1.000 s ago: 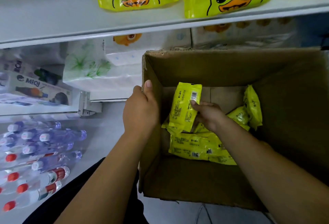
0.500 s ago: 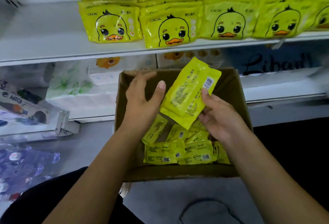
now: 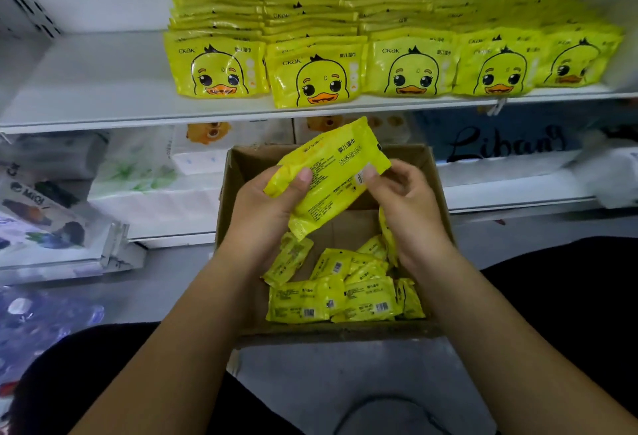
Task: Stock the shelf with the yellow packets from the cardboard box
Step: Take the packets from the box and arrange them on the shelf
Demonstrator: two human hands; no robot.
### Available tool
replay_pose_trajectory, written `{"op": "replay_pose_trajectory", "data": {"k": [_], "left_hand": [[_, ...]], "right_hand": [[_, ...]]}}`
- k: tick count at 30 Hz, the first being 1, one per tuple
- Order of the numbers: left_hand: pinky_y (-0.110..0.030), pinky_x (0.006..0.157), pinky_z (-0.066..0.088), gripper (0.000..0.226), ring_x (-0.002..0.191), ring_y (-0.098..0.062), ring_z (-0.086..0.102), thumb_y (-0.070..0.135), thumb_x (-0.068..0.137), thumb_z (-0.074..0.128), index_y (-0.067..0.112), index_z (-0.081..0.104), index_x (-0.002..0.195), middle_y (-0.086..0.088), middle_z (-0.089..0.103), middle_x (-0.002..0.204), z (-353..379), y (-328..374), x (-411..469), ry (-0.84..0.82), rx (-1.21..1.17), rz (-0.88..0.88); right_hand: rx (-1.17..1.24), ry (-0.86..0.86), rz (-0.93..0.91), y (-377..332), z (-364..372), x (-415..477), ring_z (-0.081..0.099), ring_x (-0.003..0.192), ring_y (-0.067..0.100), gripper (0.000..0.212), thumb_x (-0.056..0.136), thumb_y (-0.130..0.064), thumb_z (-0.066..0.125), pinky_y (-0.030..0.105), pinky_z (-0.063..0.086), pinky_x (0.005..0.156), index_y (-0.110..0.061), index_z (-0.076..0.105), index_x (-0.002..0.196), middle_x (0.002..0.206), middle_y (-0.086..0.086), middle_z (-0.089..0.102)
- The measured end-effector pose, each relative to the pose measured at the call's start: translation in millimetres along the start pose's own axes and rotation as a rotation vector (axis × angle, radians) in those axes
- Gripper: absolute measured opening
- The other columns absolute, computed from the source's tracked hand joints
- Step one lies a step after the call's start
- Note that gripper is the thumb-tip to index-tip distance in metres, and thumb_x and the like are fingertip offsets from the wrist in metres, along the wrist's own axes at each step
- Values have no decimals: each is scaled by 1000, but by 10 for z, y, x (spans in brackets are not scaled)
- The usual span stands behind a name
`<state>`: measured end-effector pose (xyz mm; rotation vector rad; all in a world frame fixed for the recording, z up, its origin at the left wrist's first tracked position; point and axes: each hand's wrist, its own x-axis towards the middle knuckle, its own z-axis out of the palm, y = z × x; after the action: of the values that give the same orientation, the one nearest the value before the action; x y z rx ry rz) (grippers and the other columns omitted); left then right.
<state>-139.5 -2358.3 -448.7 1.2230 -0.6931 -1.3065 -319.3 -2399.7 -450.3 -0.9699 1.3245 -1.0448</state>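
Yellow packets already line much of the shelf, roughly a dozen more lie in the cardboard box, and one packet, not yet shelved, sits above it, pinched at its ends by the left grip and right grip.
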Motion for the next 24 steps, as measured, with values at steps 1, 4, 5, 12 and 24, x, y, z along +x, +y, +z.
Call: {"op": "replay_pose_trajectory", "data": {"k": [1,4,5,12,24], "left_hand": [[-42,87,61,39,102,-29,75,28,82,73,10,71,117,-12,77,110,-36,24,4,-17,49,2],[-34,79,62,30,91,-21,76,26,82,71,13,73,108,-8,79,102,-126,59,9,-122,143,-24],[-35,80,63,30,93,-22,76,27,83,70,13,73,109,-9,79,103,-139,68,-3,-149,159,-44],[-41,93,58,40,102,-23,76,45,102,50,16,75,111,-7,79,108,-89,42,-12,-26,182,-80],[-43,91,59,52,86,-14,77,46,109,43,38,81,74,7,80,87,-92,130,-3,235,173,-33]], "right_hand": [[-32,3,-34,-30,-23,29,57,124,7,60,87,-42,74,29,47,104,-22,50,138,131,-5,62],[-75,-3,-74,-78,-83,76,62,116,7,44,94,-43,64,33,48,105,-22,58,133,119,-9,68],[-91,-5,-85,-78,-101,80,65,112,9,36,95,-43,63,37,50,104,-21,65,124,113,-7,72],[28,66,-34,-2,-59,82,71,83,17,20,94,-34,66,45,59,90,-16,73,93,86,2,76],[-18,-56,4,-48,-57,126,69,93,25,17,96,-30,64,42,55,86,-21,71,83,92,7,75]]}}
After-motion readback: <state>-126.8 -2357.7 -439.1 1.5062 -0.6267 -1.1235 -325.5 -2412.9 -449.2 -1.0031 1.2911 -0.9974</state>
